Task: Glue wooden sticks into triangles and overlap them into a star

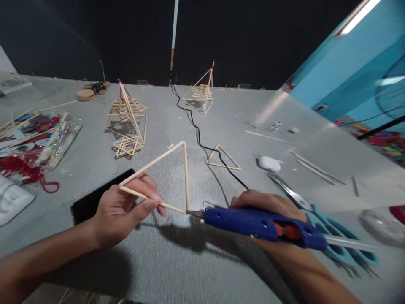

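A stick triangle (164,177) is pinched at its left corner by the left hand (122,211), thumb and fingers closed tight on the sticks, just left of the frame's centre. Its apex points up and away. A blue glue gun (262,223) is gripped by the right hand (268,211), fingers wrapped round the body. Its long axis runs nearly level, nozzle pointing left, tip touching the triangle's lower right corner. Scissors (316,211) are seen just behind.

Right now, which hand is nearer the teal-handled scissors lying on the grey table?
Right. The right hand, gripping the blue glue gun, sits just beside the teal-handled scissors; the left hand, pinching the wooden stick triangle, is far across.
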### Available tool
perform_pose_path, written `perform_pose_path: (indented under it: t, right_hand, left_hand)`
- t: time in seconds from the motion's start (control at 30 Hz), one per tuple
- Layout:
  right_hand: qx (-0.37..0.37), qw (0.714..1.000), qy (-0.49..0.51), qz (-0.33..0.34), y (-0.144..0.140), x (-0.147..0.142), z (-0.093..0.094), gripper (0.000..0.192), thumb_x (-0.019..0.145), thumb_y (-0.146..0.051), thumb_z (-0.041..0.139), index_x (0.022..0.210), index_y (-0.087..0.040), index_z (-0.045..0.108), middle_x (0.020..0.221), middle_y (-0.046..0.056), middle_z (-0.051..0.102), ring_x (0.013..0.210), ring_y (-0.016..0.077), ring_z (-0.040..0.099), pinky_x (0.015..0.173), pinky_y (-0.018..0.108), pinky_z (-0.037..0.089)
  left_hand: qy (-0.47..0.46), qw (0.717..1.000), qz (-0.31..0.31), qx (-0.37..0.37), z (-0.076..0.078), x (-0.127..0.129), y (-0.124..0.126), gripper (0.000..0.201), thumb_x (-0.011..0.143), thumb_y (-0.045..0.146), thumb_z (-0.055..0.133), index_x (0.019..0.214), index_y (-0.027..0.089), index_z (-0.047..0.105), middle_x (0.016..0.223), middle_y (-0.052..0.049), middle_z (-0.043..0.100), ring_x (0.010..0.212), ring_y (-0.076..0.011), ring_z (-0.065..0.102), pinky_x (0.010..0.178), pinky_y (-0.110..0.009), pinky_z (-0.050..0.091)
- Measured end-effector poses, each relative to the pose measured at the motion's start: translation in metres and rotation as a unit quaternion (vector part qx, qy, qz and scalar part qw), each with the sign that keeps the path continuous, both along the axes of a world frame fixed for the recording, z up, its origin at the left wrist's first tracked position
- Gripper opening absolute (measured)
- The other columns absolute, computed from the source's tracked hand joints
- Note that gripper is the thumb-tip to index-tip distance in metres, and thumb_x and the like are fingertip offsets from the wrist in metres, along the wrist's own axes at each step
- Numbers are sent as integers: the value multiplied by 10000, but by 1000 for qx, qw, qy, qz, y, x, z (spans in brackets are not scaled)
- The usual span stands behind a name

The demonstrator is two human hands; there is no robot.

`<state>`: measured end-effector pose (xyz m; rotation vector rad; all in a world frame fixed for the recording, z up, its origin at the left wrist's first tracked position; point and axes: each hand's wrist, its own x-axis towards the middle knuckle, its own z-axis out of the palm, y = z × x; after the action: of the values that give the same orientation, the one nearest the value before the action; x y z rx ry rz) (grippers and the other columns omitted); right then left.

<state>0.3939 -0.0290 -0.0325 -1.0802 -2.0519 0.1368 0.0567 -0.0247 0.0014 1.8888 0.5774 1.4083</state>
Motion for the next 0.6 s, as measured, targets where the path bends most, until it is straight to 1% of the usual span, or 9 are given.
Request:
perform_pose_path:
  t: [0.07,0.13,0.23,0.3,0.4,0.5,0.6]
  right_hand:
    - [20,999,19,43,0,-5,5,264,1022,-610,589,1016,-373,705,734,-51,765,579,176,725,556,301,548]
    - [21,998,27,60,0,-7,9,190,1037,-544,600,1042,-372,681,730,-66,760,562,167,717,555,291,546]
    - [12,998,21,58,1,-5,11,172,1023,-535,616,1036,-377,683,741,-66,765,573,174,726,556,297,545]
    - [7,998,18,58,1,-2,9,164,1005,-535,635,1036,-388,703,758,-65,774,590,180,733,559,301,547]
    - [-8,999,22,39,-1,2,6,145,957,-513,684,1037,-400,730,788,-62,788,631,193,747,600,315,572]
    - [-15,999,34,26,-3,3,3,147,911,-479,701,1026,-397,745,795,-52,796,656,212,761,612,333,584]
    - [-22,999,35,20,-3,1,4,138,887,-451,698,1005,-402,752,779,-51,795,644,216,759,597,336,581]
  left_hand:
    - [-16,1000,-11,-18,-1,0,0,99,1109,267,678,1090,235,770,761,-31,788,787,-165,742,735,-295,653]
    - [-31,998,-26,-41,-2,0,-1,103,1116,264,669,1104,233,767,781,-18,774,754,-149,773,730,-280,663]
    - [-44,997,-33,-59,-1,0,-3,100,1118,258,668,1115,235,765,792,-6,766,752,-140,794,733,-260,666]
    - [-49,996,-27,-67,-1,0,-3,96,1113,257,673,1113,235,766,790,-7,765,758,-145,794,736,-263,667]
    - [-55,995,-18,-86,0,-1,-3,99,1110,268,675,1096,241,769,777,-9,754,756,-153,783,739,-278,659]
    - [-59,991,-6,-118,0,-1,-1,119,1103,312,688,1052,242,770,749,-8,725,747,-160,757,691,-267,626]
    - [-62,988,7,-142,-3,-2,0,150,1083,354,722,1003,234,762,764,-14,716,744,-158,727,667,-254,597]
